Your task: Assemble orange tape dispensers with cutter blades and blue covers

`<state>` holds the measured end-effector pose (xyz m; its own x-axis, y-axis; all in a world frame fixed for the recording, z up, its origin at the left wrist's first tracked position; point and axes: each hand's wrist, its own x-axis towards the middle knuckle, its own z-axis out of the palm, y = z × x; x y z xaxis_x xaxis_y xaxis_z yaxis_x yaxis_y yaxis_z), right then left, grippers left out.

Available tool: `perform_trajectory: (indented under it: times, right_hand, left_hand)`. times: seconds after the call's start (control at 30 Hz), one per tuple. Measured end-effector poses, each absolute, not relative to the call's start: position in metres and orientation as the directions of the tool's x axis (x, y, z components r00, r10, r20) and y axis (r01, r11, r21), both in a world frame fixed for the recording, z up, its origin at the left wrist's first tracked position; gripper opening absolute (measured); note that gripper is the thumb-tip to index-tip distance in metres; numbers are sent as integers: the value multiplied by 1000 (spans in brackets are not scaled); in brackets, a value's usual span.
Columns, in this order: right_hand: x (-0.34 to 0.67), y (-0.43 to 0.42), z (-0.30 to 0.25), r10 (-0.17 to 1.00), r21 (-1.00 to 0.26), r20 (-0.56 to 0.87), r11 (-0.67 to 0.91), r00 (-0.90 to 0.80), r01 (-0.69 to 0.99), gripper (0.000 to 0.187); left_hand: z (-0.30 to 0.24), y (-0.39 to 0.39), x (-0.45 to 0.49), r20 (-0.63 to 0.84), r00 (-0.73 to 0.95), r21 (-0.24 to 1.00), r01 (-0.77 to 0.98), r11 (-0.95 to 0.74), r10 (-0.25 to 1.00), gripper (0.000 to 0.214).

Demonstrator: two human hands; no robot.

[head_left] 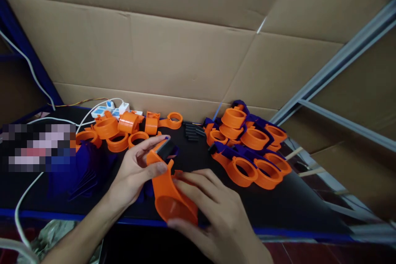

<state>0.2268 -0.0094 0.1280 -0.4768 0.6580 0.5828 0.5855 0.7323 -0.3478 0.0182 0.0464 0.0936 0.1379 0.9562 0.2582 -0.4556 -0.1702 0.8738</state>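
An orange tape dispenser (163, 183) is held between both hands above the front of the table. My left hand (136, 169) grips its narrow end, thumb on the near side and fingers behind. A black roller-like piece (166, 148) sits in that end. My right hand (213, 206) wraps round the wide ring end, with fingers on top and the thumb at the lower rim. A dark blue part shows just behind the roller piece, mostly hidden. Nearest my left hand lies a pile of dark blue plastic pieces (83, 173).
Several orange dispenser bodies (128, 123) lie at the back left, by a white power strip (102, 110). Small black pieces (193, 131) lie mid-table. On the right, orange dispensers with blue parts (244, 171) are heaped. Cardboard (192, 57) walls the back; a white cable (19, 206) crosses the left edge.
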Motion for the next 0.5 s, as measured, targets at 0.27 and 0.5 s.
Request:
perform_trajectory:
  times: [0.27, 0.5]
  right_hand:
    - [211, 23, 126, 800, -754, 488, 588, -349, 292, 15]
    - [188, 57, 135, 800, -972, 173, 235, -575, 34, 45]
  left_hand:
    - [104, 49, 20, 322, 276, 750, -658, -65, 906, 80]
    - [106, 56, 14, 245, 226, 606, -794, 33, 943, 73]
